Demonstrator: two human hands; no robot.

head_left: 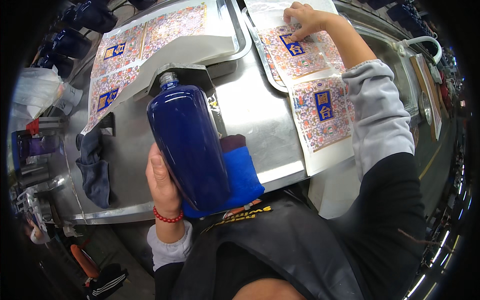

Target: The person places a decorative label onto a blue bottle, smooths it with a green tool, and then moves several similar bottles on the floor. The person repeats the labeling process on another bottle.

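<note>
In left grip (163, 181), wrapped against one flank, holds glossy, round-shouldered blue bottle (186, 140), tilted, over soft blue cloth (244, 172) at near edge of smooth metal table (252, 117). With right grip (304, 22) spread wide, touches thin, floral-patterned sheet (311, 54) at right. Farther left, includes limp, creased grey cloth (95, 176).

Bright, cool light is falling over the steel table (252, 115), which is glaring nearly white along its front edge. The glossy blue bottle (185, 145) is catching soft highlights, while the patterned label sheet (307, 112) is showing crisply. Dark bottles (72, 42) at the upper left are sinking into dimness. Strip lights (441, 246) are streaking the lower right, where the fisheye rim is bending lines and blurring detail.
</note>
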